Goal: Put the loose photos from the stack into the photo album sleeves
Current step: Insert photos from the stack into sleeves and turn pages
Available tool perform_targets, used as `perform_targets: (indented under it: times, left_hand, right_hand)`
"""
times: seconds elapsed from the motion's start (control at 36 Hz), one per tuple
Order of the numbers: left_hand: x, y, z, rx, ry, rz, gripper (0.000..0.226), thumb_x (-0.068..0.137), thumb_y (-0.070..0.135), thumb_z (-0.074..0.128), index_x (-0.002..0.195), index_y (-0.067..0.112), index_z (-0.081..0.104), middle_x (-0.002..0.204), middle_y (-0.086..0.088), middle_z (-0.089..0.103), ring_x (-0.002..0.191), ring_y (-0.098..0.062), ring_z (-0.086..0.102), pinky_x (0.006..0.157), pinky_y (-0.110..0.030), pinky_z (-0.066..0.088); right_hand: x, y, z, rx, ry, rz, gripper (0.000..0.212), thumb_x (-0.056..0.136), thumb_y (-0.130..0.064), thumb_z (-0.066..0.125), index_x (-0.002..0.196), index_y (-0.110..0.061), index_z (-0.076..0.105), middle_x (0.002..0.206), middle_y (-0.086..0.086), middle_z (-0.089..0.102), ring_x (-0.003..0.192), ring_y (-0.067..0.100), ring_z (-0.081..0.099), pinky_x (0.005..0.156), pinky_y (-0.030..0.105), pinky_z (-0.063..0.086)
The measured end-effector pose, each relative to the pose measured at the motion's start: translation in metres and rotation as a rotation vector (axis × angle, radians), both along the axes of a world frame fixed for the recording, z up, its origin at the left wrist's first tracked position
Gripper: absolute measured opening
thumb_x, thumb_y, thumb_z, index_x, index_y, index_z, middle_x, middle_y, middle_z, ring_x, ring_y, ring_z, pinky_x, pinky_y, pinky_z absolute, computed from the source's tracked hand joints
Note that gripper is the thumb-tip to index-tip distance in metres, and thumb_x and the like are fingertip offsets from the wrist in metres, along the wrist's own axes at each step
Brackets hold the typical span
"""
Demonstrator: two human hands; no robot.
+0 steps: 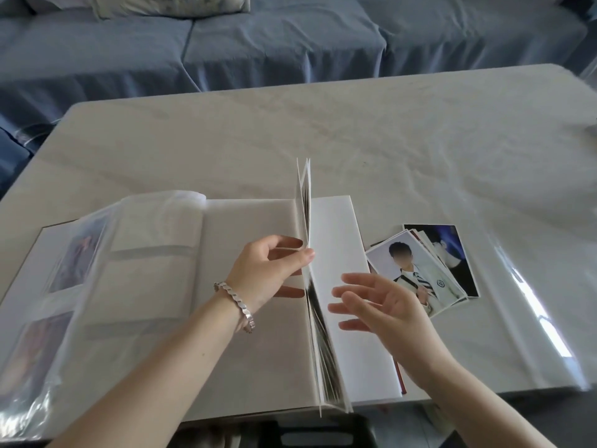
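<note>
On the pale table [420, 140] before a blue sofa [258, 43], the left hand [268, 270] pinches the upright pages [305, 195] of the open album [252, 334], while the photo stack [420, 263] lies just right of it, nearest the empty, spread right hand [381, 305].

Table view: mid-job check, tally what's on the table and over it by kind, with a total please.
photo album: 1
loose photo stack: 1 (photos overlap too much to count singly)
hands: 2, left hand pinching the album's upright pages, right hand open
bracelet: 1
Total: 5
</note>
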State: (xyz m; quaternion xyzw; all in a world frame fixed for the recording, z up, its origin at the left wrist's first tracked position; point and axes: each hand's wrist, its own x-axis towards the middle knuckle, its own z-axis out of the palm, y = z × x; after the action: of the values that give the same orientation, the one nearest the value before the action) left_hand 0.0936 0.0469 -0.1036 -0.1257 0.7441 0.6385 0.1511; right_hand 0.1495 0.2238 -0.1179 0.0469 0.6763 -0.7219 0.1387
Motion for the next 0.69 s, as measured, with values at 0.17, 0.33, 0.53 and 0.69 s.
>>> perform_targets:
  times: [0.17, 0.33, 0.53, 0.69]
  left_hand:
    - [0.002, 0.002, -0.002, 0.052, -0.035, 0.037, 0.027, 0.076, 0.025, 0.074, 0.098, 0.011, 0.066, 0.095, -0.005, 0.069, 0.076, -0.006, 0.068, 0.055, -0.028, 0.055]
    - [0.003, -0.002, -0.004, 0.073, -0.026, 0.043, 0.014, 0.079, 0.020, 0.072, 0.090, 0.011, 0.069, 0.085, -0.003, 0.069, 0.071, -0.005, 0.067, 0.053, -0.028, 0.055]
    - [0.007, -0.024, -0.022, -0.226, 0.166, 0.082, 0.022, 0.086, 0.012, 0.063, 0.065, 0.005, 0.065, 0.059, -0.009, 0.057, 0.054, -0.018, 0.050, 0.053, -0.025, 0.045]
    - [0.013, -0.050, -0.039, -0.504, 0.222, 0.148, 0.011, 0.080, 0.008, 0.068, 0.087, 0.015, 0.064, 0.056, 0.013, 0.057, 0.057, -0.007, 0.054, 0.059, -0.020, 0.041]
  right_hand:
    - [-0.001, -0.003, 0.002, 0.001, -0.027, 0.057, 0.049, 0.058, -0.042, 0.070, 0.101, -0.020, 0.063, 0.087, -0.005, 0.072, 0.079, 0.013, 0.070, 0.062, 0.020, 0.054]
    - [-0.003, -0.001, 0.001, 0.060, -0.065, 0.020, 0.031, 0.070, -0.025, 0.074, 0.099, -0.022, 0.064, 0.085, -0.007, 0.072, 0.076, 0.010, 0.070, 0.059, 0.018, 0.053]
    - [-0.006, 0.012, -0.009, 0.265, -0.019, -0.081, 0.034, 0.086, -0.005, 0.060, 0.107, -0.030, 0.057, 0.079, -0.008, 0.070, 0.065, -0.002, 0.064, 0.053, 0.009, 0.045]
    - [-0.013, 0.028, -0.028, 0.531, 0.022, -0.067, 0.039, 0.084, -0.004, 0.062, 0.117, -0.023, 0.056, 0.094, -0.007, 0.066, 0.077, 0.003, 0.064, 0.060, 0.008, 0.044]
